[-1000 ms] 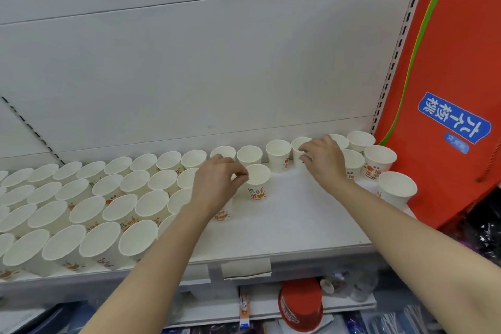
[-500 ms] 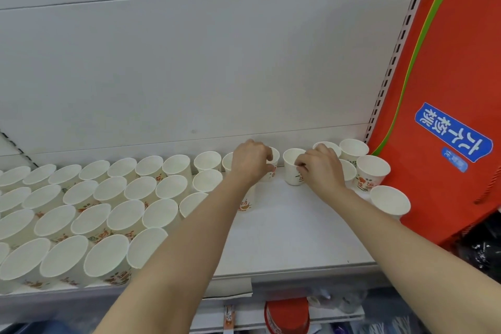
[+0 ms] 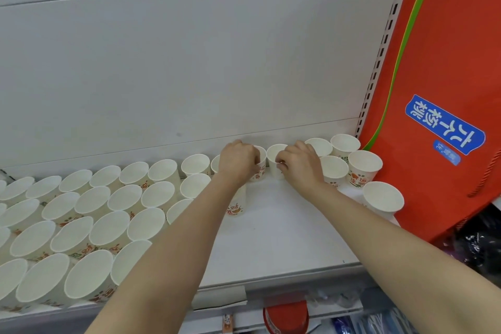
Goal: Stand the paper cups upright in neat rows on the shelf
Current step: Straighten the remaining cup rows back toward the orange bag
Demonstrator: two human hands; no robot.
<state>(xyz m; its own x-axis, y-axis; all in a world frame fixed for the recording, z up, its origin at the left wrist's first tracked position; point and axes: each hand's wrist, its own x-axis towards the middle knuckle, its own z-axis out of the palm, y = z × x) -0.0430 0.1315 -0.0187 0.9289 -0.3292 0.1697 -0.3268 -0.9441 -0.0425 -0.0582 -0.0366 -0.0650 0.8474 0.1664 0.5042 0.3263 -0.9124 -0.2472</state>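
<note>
Left hand (image 3: 238, 161) and right hand (image 3: 299, 164) each pinching a back-row paper cup (image 3: 273, 154), risking crushed rims or toppled neighbours beside fingertips.

Bare shelf (image 3: 284, 233) between packed cups (image 3: 108, 228) left and cup cluster (image 3: 364, 165), perhaps bag-crowded, right

A big red bag (image 3: 444, 68) hangs on the right. It has a green stripe and a blue label (image 3: 444, 124) with white writing. A white wall panel (image 3: 189, 62) fills the back. A strip of holes (image 3: 379, 57) runs down beside the bag. Low down sits a red lid (image 3: 286, 316), and a paper tag (image 3: 219, 297) is stuck nearby. Some dark stuff (image 3: 477, 241) lies at the right.
</note>
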